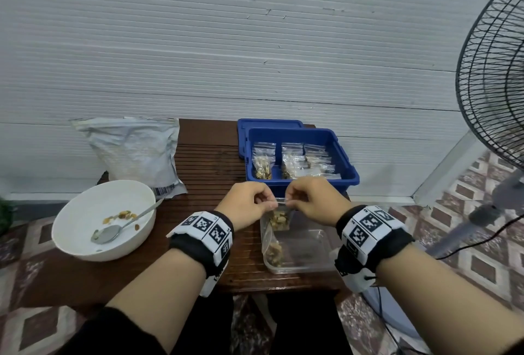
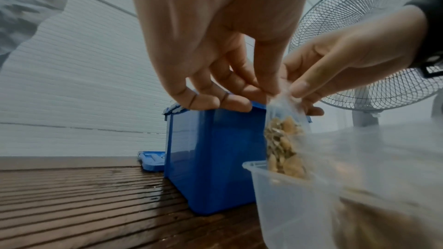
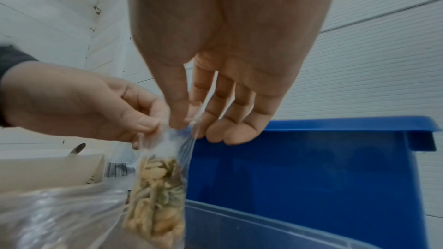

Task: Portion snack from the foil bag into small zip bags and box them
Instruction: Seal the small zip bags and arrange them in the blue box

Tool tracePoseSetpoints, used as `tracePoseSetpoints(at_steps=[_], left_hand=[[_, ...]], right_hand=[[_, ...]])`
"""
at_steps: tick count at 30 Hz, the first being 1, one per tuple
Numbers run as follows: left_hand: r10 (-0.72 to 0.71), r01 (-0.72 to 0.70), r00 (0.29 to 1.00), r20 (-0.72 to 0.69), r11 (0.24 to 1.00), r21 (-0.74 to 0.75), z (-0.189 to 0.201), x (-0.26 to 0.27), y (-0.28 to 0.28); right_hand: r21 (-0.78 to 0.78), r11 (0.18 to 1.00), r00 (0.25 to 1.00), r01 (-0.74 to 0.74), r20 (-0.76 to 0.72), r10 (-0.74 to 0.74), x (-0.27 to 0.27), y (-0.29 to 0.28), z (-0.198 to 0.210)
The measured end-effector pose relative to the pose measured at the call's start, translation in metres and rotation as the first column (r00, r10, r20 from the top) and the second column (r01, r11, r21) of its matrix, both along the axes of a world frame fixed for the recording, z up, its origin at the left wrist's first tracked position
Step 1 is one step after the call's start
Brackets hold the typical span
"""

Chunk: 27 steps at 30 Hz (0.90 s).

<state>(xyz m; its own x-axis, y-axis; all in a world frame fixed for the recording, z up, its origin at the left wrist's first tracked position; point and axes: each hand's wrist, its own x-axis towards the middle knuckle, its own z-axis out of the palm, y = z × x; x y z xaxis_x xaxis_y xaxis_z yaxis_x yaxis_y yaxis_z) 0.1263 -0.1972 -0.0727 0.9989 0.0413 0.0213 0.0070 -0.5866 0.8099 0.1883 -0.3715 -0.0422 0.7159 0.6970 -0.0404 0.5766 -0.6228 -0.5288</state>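
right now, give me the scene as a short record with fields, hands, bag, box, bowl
left hand: pinches the top edge of the small zip bag
right hand: pinches the same top edge
small zip bag: holds snack, hangs over the clear tub
blue box: open, filled bags inside, lid behind it
white bowl: spoon and a few snack pieces
foil bag: stands against the wall

Two hands are working: one left hand (image 1: 246, 204) and one right hand (image 1: 314, 202), sharing one small zip bag (image 1: 279, 217). One blue box (image 1: 347, 162) is holding several filled bags, too overlapped for counting. One foil bag (image 1: 133, 150), one white bowl (image 1: 85, 247), one spoon (image 1: 107, 234), one clear tub (image 1: 306, 268) and one fan (image 1: 493, 93) are standing around.
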Motion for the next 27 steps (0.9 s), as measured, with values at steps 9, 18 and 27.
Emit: tracePoseSetpoints(at_steps=[9, 18, 27], left_hand=[[-0.012, 0.012, 1.0, 0.012, 1.0, -0.015, 0.001, 0.001, -0.004], [0.064, -0.063, 0.998, 0.012, 0.996, -0.068, 0.0, 0.001, -0.004], [0.14, -0.134, 0.99, 0.029, 0.979, -0.153, 0.002, 0.0, 0.008]], right_hand=[[-0.025, 1.0, 0.999, 0.005, 0.032, -0.004, -0.003, 0.001, -0.001], [-0.051, 0.997, 0.993, -0.056, 0.098, 0.061, -0.002, 0.004, 0.005], [-0.145, 0.989, 0.998, 0.0, 0.063, 0.009, 0.008, 0.001, 0.017]])
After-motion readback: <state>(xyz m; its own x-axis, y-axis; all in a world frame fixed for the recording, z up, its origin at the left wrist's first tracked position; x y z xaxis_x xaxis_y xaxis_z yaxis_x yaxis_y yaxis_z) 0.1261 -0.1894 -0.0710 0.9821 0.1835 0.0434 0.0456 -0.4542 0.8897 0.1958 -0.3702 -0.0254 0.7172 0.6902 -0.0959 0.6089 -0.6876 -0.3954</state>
